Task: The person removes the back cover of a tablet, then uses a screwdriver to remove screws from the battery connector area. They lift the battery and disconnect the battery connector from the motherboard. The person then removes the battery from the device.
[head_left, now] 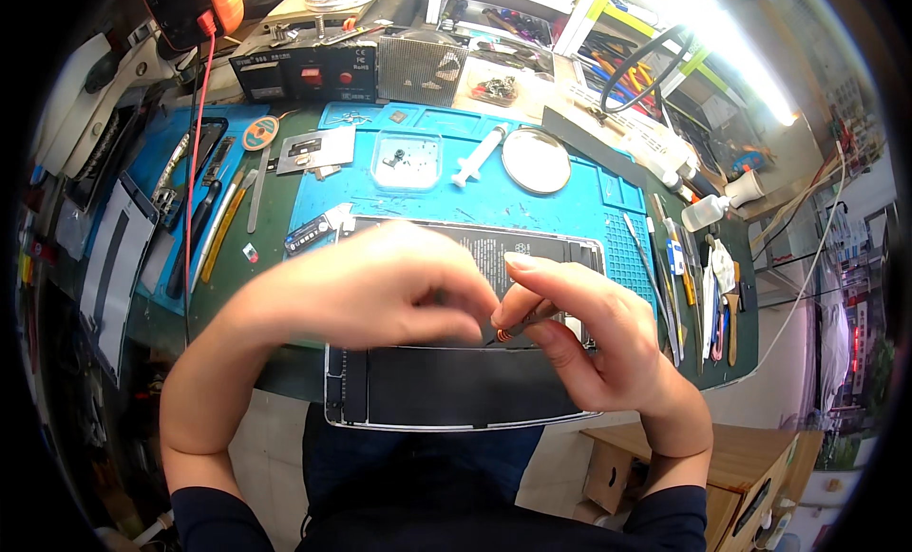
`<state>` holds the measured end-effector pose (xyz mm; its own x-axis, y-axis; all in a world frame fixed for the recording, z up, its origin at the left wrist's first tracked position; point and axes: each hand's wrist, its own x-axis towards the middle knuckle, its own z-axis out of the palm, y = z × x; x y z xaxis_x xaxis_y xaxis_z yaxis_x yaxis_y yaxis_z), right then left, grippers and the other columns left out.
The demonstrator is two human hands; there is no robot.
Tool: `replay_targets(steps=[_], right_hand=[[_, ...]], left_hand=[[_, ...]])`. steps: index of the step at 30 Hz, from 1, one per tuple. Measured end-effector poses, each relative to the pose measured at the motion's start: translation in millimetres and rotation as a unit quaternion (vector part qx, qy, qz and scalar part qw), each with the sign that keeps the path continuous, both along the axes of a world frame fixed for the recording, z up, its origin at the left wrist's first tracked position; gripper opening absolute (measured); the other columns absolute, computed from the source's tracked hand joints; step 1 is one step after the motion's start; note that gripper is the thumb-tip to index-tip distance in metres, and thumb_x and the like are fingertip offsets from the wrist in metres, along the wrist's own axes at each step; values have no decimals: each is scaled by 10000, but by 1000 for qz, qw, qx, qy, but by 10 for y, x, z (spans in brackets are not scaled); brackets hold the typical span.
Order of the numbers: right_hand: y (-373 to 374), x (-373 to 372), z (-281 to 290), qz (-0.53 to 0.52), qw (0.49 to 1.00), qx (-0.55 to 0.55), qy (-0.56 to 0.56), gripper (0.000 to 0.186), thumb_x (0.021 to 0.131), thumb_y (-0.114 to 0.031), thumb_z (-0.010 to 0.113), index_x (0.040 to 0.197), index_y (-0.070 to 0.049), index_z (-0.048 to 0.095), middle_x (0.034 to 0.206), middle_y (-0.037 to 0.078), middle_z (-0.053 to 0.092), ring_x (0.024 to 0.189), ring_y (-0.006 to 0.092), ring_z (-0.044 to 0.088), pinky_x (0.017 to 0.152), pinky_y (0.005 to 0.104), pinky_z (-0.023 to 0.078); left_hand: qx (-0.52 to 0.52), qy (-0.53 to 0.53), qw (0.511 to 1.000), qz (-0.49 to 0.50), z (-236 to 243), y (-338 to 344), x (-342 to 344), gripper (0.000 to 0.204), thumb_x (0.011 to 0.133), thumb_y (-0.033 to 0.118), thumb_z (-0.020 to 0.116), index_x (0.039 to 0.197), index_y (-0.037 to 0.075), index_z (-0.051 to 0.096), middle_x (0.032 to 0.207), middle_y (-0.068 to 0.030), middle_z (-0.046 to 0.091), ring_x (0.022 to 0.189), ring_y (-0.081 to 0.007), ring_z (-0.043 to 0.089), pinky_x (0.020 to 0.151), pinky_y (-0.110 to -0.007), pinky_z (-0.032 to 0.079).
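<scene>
An opened laptop base lies along the near edge of the green worktop; above it the right hand pinches a slim tool with a coppery end, while the blurred left hand curls beside it, its grip unclear. This looks like fine repair work, the next move calling for steady fingertips. Beyond spreads a blue mat, with a lit tube lamp far right and a wooden cabinet near right.
</scene>
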<state>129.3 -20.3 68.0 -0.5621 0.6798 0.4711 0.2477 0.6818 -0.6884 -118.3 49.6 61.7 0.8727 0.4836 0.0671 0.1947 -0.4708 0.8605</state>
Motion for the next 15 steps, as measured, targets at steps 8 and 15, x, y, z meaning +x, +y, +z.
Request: replay_targets(steps=[8,15], right_hand=[[53,49,97,29,997,54,-50,499,881,-32,791,1357,30,655,1004,151,724,860,256,727,745,353,583],[-37,-30,130,-23,999,36,-11,397,922,-165,813,1287,-28,737,987,134,722,864,229,706,739,316,575]], left_hand=[[10,-49,999,-21,-173,-59,75,200,939,146,770,1094,20,754,946,-166,738,853,-322,723,764,-402,563],[-116,-133,984,7,-81,-214,145,568,971,48,709,1505,66,518,1026,-136,754,1019,-267,762,859,-369,590]])
